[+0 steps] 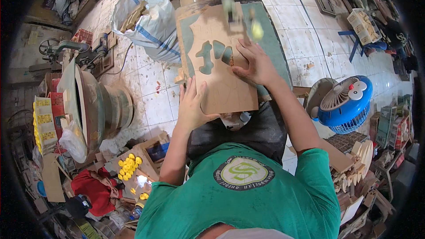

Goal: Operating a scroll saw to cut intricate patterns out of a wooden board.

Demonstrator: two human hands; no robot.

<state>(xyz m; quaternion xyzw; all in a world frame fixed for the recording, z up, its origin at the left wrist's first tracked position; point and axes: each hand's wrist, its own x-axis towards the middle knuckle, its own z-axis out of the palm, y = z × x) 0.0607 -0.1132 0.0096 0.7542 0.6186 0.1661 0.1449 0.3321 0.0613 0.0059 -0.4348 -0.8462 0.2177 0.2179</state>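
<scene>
A thin brown wooden board (pixel 228 97) lies on a worn green machine table (pixel 272 46). Its left edge is cut wavy, and several shaped openings in it let the green surface show through. My left hand (pixel 191 105) rests at the board's near left edge, fingers stretched out and thumb along the near side. Flat on the board's right part lies my right hand (pixel 256 63), fingers pointing away from me and thumb spread to the left. Just beyond its fingertips, the machine's upright head (pixel 232 15) is smeared by motion, so where it meets the wood is hard to make out.
A white woven sack (pixel 150 22) with wood scraps stands left of the table. A blue fan (pixel 347 102) is at the right, cut wooden pieces (pixel 356 163) below it. Yellow parts (pixel 129 167) lie lower left, near a round drum-like stand (pixel 106 106).
</scene>
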